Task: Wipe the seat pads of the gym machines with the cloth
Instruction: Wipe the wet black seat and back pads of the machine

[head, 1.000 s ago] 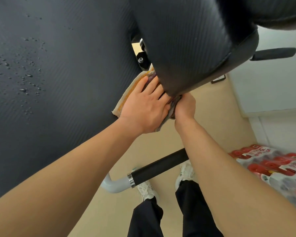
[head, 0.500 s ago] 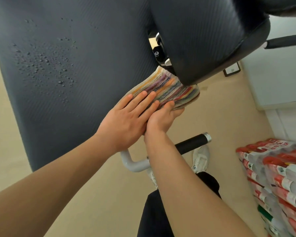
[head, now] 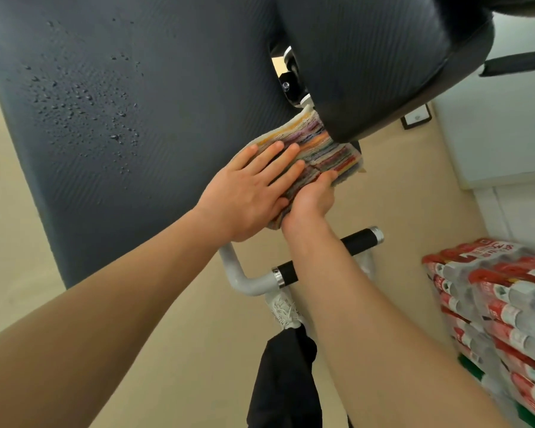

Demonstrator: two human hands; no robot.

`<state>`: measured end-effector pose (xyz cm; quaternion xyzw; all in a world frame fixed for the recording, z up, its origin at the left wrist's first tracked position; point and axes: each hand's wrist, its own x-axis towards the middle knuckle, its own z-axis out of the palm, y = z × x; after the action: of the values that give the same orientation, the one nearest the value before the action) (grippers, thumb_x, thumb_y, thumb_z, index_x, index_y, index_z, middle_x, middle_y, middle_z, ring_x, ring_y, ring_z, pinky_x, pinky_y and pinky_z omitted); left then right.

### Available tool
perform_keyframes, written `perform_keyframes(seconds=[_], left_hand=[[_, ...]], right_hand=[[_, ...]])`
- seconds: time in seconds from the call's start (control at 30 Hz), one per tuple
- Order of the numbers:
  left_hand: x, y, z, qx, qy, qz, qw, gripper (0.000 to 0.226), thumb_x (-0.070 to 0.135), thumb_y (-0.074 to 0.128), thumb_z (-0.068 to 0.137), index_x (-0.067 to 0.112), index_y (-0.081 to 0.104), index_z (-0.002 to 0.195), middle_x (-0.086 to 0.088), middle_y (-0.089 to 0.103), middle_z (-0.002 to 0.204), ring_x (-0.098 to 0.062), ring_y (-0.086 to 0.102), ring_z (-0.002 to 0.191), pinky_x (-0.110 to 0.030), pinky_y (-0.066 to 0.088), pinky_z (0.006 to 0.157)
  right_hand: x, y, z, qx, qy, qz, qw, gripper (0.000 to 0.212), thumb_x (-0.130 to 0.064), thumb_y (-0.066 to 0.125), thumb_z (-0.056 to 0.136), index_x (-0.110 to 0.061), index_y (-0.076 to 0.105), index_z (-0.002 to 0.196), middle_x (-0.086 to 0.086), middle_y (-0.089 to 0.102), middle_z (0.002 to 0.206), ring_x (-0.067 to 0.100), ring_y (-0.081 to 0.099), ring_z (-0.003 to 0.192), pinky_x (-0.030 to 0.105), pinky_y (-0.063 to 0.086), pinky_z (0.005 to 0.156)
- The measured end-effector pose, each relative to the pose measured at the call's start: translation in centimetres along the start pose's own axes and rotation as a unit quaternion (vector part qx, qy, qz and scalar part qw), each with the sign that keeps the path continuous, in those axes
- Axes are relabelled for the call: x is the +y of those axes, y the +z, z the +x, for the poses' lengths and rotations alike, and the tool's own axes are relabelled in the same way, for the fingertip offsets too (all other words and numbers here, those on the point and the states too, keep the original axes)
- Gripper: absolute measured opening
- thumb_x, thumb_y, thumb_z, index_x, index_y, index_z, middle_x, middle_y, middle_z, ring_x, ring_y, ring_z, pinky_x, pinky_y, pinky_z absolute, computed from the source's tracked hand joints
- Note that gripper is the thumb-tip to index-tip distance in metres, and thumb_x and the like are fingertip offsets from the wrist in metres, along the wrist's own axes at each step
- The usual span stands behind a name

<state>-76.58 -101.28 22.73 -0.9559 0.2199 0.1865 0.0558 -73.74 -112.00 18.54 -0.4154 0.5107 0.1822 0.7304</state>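
Note:
A big dark grey pad (head: 155, 88) fills the upper left, with water droplets on its left half. A second black pad (head: 368, 57) juts out at the upper right. A folded striped cloth (head: 331, 152) lies at the big pad's right edge, partly tucked under the black pad. My left hand (head: 254, 186) lies flat on the cloth with fingers spread. My right hand (head: 314, 196) grips the cloth's lower edge from beside and below.
A white tube handle with a black grip (head: 359, 242) sticks out below the pads. Shrink-wrapped packs of red-labelled bottles (head: 491, 304) are stacked at the right. My white shoe (head: 283, 310) and dark trouser leg stand on the beige floor. A white wall (head: 491, 134) rises at right.
The cloth has come out from under the black pad and now shows its stripes. Both hands have shifted down and left along the pad's edge, and the left hand has flattened on the cloth.

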Motion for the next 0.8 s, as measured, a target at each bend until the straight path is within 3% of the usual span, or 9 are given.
perform_keyframes(seconds=[0.17,0.33,0.5,0.63,0.8], left_hand=[[-1.2,-0.1,-9.0,-0.030,-0.042,-0.001,0.999,0.064,0.043,0.010,0.104,0.014,0.006,0.161,-0.012,0.004,0.169,-0.034,0.005,0.156,-0.053,0.014,0.124],[-2.8,-0.6,-16.3,-0.051,-0.086,0.002,0.995,0.062,0.044,0.016,0.107,0.015,0.013,0.161,-0.010,0.011,0.168,-0.033,0.009,0.156,-0.054,0.016,0.124],[-1.6,-0.3,-14.9,-0.048,-0.126,0.004,0.991,0.064,0.049,0.017,0.107,0.018,0.009,0.162,-0.009,0.009,0.169,-0.034,0.010,0.155,-0.054,0.012,0.124],[-0.1,0.1,-10.7,-0.031,-0.127,0.008,0.991,0.067,0.051,0.017,0.106,0.019,-0.002,0.161,-0.009,0.000,0.169,-0.033,0.003,0.156,-0.053,0.007,0.125],[1.5,0.4,-7.9,-0.002,-0.149,0.000,0.989,0.069,0.043,0.034,0.105,0.016,0.004,0.162,-0.010,0.004,0.169,-0.033,0.007,0.156,-0.051,0.009,0.126]], right_hand=[[5.5,2.0,-7.3,-0.021,0.067,-0.030,0.997,0.050,-0.049,0.032,0.106,-0.016,0.045,0.141,0.003,0.061,0.126,0.024,0.060,0.111,0.038,0.047,0.100],[8.3,2.8,-12.2,-0.032,0.101,-0.132,0.986,0.041,-0.040,0.036,0.106,-0.009,0.043,0.131,0.011,0.061,0.122,0.031,0.060,0.110,0.046,0.048,0.104],[4.6,2.6,-9.3,-0.024,0.153,-0.039,0.987,0.045,-0.042,0.038,0.104,-0.006,0.056,0.124,0.019,0.064,0.124,0.040,0.065,0.107,0.054,0.053,0.098],[2.4,2.3,-7.9,-0.017,0.147,-0.009,0.989,0.036,-0.035,0.040,0.104,-0.007,0.059,0.115,0.017,0.064,0.126,0.038,0.063,0.111,0.053,0.049,0.103],[1.0,1.1,-6.8,0.006,0.077,-0.108,0.991,0.025,-0.030,0.047,0.103,-0.018,0.057,0.083,0.015,0.068,0.121,0.031,0.065,0.099,0.050,0.054,0.098]])
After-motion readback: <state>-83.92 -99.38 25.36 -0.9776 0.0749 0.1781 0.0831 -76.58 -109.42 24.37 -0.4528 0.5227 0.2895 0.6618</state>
